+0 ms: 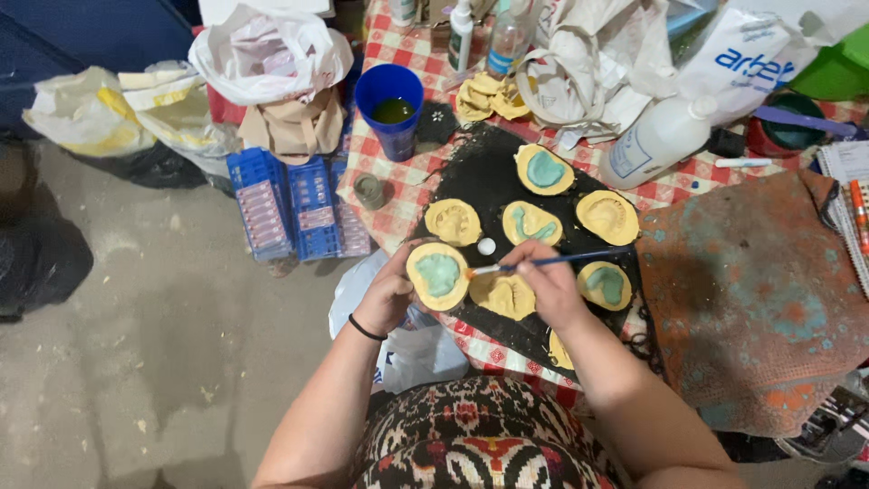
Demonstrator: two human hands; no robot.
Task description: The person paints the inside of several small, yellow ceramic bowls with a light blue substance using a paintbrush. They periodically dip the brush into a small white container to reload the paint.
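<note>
My left hand (387,294) holds a round yellow mold (437,275) with teal paint in its hollow, at the table's near edge. My right hand (546,282) grips a thin blue-handled paintbrush (552,261) whose tip touches the held mold's right rim. Several more yellow molds lie on a black sheet (484,177) beside my hands, some with teal paint such as the mold (544,169) at the back, others bare such as the mold (453,222) on the left. A small white cap (486,246) lies just above the brush tip.
A blue cup (390,109) of greenish liquid stands at the table's left edge. A white plastic bottle (659,140) lies tipped at the right. A stained brown cloth (751,299) covers the right side. Blue crates (294,204) and plastic bags (269,50) sit on the floor to the left.
</note>
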